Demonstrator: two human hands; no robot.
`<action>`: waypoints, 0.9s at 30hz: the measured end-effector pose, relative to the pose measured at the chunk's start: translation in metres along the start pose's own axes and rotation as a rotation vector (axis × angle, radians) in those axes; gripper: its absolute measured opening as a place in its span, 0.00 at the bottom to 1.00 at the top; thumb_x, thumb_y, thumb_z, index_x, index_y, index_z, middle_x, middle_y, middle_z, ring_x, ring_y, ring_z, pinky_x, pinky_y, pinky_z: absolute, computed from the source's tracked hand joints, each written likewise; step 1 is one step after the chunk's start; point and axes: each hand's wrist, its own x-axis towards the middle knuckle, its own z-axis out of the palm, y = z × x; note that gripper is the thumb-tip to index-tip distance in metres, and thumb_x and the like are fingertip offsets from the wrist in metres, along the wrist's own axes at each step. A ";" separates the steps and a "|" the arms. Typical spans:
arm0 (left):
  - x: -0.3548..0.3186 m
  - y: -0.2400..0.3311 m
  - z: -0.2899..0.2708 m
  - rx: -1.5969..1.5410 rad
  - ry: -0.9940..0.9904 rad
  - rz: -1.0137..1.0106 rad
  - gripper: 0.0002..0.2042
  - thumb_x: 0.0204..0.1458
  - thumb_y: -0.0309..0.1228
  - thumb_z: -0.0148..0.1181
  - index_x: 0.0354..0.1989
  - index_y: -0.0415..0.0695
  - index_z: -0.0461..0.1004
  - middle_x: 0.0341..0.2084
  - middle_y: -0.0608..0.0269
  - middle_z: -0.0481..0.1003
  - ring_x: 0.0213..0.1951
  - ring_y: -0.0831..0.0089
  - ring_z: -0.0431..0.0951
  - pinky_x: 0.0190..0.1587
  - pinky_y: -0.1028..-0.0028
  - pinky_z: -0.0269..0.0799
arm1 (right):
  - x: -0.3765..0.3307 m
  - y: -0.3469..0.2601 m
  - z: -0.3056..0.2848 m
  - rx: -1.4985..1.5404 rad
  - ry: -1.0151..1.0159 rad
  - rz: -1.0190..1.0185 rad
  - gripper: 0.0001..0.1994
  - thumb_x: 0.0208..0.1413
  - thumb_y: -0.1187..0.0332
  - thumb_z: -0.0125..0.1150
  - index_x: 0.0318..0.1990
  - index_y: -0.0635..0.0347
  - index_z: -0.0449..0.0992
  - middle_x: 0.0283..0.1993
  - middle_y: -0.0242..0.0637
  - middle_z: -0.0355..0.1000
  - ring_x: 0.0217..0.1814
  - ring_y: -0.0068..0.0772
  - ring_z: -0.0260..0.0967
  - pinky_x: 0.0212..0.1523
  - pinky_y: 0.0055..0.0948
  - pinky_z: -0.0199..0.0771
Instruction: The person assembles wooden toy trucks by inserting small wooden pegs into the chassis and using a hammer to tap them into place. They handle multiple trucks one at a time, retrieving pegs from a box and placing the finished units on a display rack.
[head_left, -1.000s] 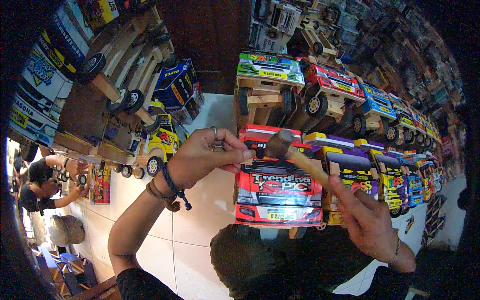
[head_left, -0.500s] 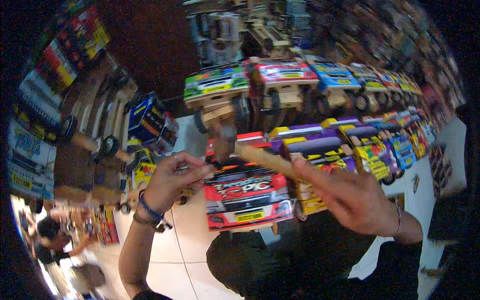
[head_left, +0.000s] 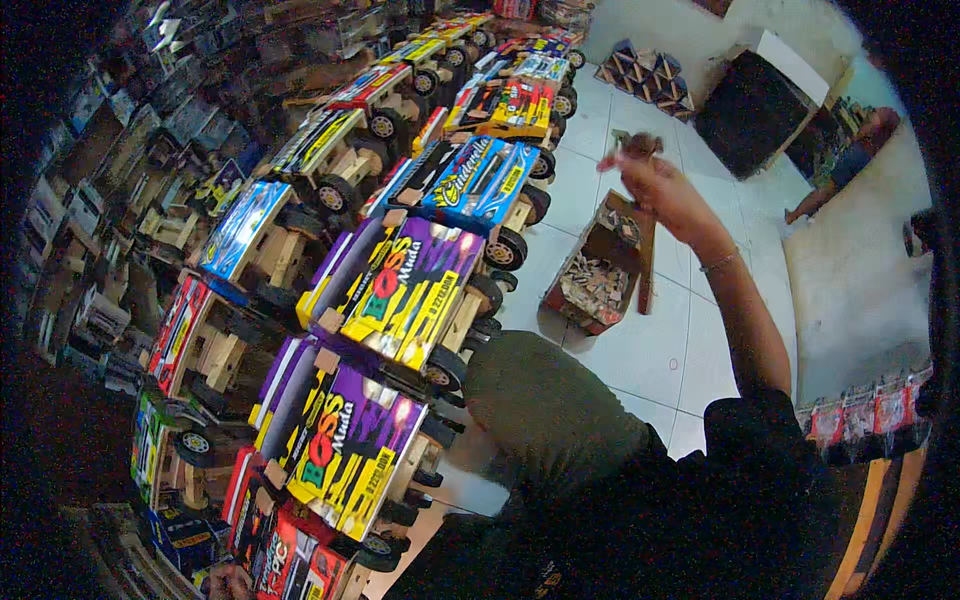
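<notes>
At the lower left edge, my left hand (head_left: 230,583) shows only in part, its curled fingers against the cab of a red toy truck (head_left: 290,565). Whatever those fingers hold is hidden. My right hand (head_left: 665,190) is stretched out over the floor at the upper right, above a box (head_left: 570,310) of small wooden pieces. Its fingers are curled by a small brownish object (head_left: 640,145) that is too unclear to name. A reddish-brown stick (head_left: 646,285) runs along the box's side and passes behind my wrist. Purple and yellow toy trucks (head_left: 385,290) stand close beside the red one.
Rows of wooden toy trucks, among them a blue one (head_left: 490,180), stretch away at left. A white tiled floor (head_left: 635,355) lies under the box. Patterned blocks (head_left: 645,75) and a dark box-like thing (head_left: 755,110) stand farther back. Another person's arm (head_left: 830,185) shows at right.
My view has swung right. My right hand has moved from the red truck, where it held a wooden-handled hammer, out to the box. The left hand stays by the truck.
</notes>
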 end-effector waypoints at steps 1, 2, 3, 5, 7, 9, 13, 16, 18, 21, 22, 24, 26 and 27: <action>0.000 0.001 -0.003 -0.069 0.140 -0.191 0.17 0.69 0.36 0.49 0.56 0.35 0.68 0.27 0.64 0.66 0.27 0.76 0.63 0.33 0.76 0.61 | 0.001 0.042 -0.009 -0.166 -0.023 0.213 0.17 0.60 0.55 0.61 0.45 0.60 0.77 0.31 0.30 0.71 0.31 0.23 0.67 0.33 0.29 0.70; -0.002 0.004 -0.002 -0.022 0.002 -0.016 0.17 0.69 0.38 0.48 0.55 0.35 0.69 0.28 0.63 0.68 0.28 0.75 0.65 0.34 0.75 0.63 | 0.001 0.084 -0.018 -0.290 -0.144 0.270 0.17 0.58 0.55 0.61 0.44 0.61 0.78 0.34 0.35 0.76 0.33 0.28 0.71 0.36 0.31 0.73; -0.006 0.008 -0.002 0.025 -0.137 0.155 0.18 0.69 0.39 0.47 0.55 0.35 0.69 0.29 0.62 0.69 0.29 0.75 0.67 0.35 0.75 0.64 | 0.000 0.133 -0.008 -0.528 -0.089 0.095 0.20 0.55 0.54 0.65 0.47 0.60 0.78 0.35 0.37 0.77 0.35 0.32 0.73 0.36 0.35 0.75; -0.015 0.020 0.001 0.166 -0.268 0.315 0.20 0.70 0.43 0.43 0.57 0.37 0.68 0.38 0.57 0.75 0.40 0.70 0.77 0.45 0.70 0.73 | -0.001 0.218 -0.002 -0.942 -0.090 0.176 0.26 0.49 0.53 0.70 0.50 0.62 0.77 0.38 0.46 0.78 0.39 0.43 0.78 0.40 0.42 0.78; -0.032 0.032 0.007 0.165 -0.134 0.265 0.21 0.71 0.42 0.42 0.59 0.38 0.68 0.44 0.54 0.76 0.46 0.66 0.78 0.52 0.68 0.73 | -0.010 0.280 0.005 -1.203 -0.209 0.412 0.27 0.45 0.54 0.71 0.48 0.66 0.76 0.42 0.53 0.78 0.44 0.51 0.79 0.43 0.46 0.80; -0.044 0.044 0.009 0.196 -0.064 0.227 0.21 0.71 0.41 0.41 0.60 0.37 0.67 0.50 0.52 0.76 0.51 0.64 0.77 0.55 0.67 0.73 | -0.009 0.319 0.013 -1.172 -0.061 0.450 0.22 0.44 0.56 0.71 0.40 0.66 0.77 0.42 0.54 0.79 0.44 0.53 0.79 0.44 0.46 0.80; -0.045 0.057 -0.005 0.155 -0.295 0.259 0.20 0.71 0.39 0.39 0.62 0.36 0.65 0.61 0.50 0.68 0.60 0.63 0.71 0.59 0.66 0.70 | 0.001 0.347 0.020 -1.056 -0.029 0.512 0.22 0.44 0.54 0.72 0.38 0.65 0.78 0.40 0.51 0.79 0.42 0.55 0.79 0.43 0.47 0.80; -0.036 0.062 -0.019 -0.036 -0.421 0.243 0.20 0.71 0.36 0.40 0.63 0.36 0.64 0.65 0.50 0.65 0.64 0.63 0.67 0.62 0.65 0.68 | 0.005 0.329 0.012 -1.040 0.137 0.415 0.21 0.46 0.53 0.72 0.36 0.65 0.79 0.37 0.52 0.79 0.40 0.57 0.78 0.42 0.51 0.79; -0.034 0.077 -0.017 -0.138 -0.265 0.061 0.18 0.71 0.34 0.41 0.62 0.36 0.65 0.62 0.50 0.68 0.62 0.61 0.70 0.61 0.65 0.69 | 0.000 0.294 -0.001 -0.860 0.003 0.396 0.17 0.48 0.56 0.73 0.32 0.62 0.79 0.30 0.39 0.77 0.34 0.43 0.76 0.34 0.41 0.75; -0.050 0.120 0.015 0.204 -0.106 0.309 0.16 0.69 0.31 0.46 0.62 0.38 0.66 0.58 0.51 0.70 0.57 0.60 0.72 0.61 0.66 0.68 | -0.013 0.199 -0.017 -0.219 -0.064 0.473 0.15 0.48 0.59 0.74 0.32 0.60 0.78 0.30 0.28 0.74 0.32 0.25 0.71 0.31 0.27 0.70; -0.055 0.140 0.033 0.387 -0.157 0.524 0.16 0.69 0.30 0.46 0.62 0.38 0.66 0.60 0.52 0.69 0.58 0.60 0.71 0.61 0.66 0.68 | -0.026 0.159 -0.023 0.020 -0.120 0.403 0.14 0.47 0.60 0.75 0.32 0.59 0.78 0.32 0.26 0.74 0.33 0.19 0.68 0.31 0.21 0.67; -0.047 0.186 0.078 0.563 -0.340 0.795 0.18 0.69 0.32 0.46 0.63 0.40 0.65 0.65 0.53 0.62 0.62 0.59 0.66 0.62 0.64 0.66 | -0.025 0.084 -0.012 0.076 -0.182 0.405 0.17 0.47 0.56 0.77 0.36 0.58 0.80 0.33 0.27 0.77 0.32 0.22 0.70 0.34 0.25 0.71; -0.058 0.214 0.136 0.472 -0.137 0.918 0.09 0.54 0.27 0.63 0.41 0.38 0.74 0.38 0.59 0.76 0.43 0.69 0.74 0.54 0.65 0.69 | -0.024 0.015 0.009 -0.048 -0.249 0.467 0.17 0.49 0.59 0.76 0.41 0.59 0.80 0.34 0.27 0.77 0.34 0.20 0.70 0.35 0.23 0.69; -0.059 0.237 0.149 0.474 -0.321 0.815 0.10 0.52 0.24 0.64 0.42 0.37 0.74 0.38 0.57 0.77 0.43 0.67 0.77 0.52 0.66 0.72 | -0.026 -0.016 0.021 0.093 -0.357 0.314 0.17 0.51 0.60 0.75 0.43 0.59 0.79 0.35 0.26 0.77 0.34 0.18 0.69 0.34 0.22 0.68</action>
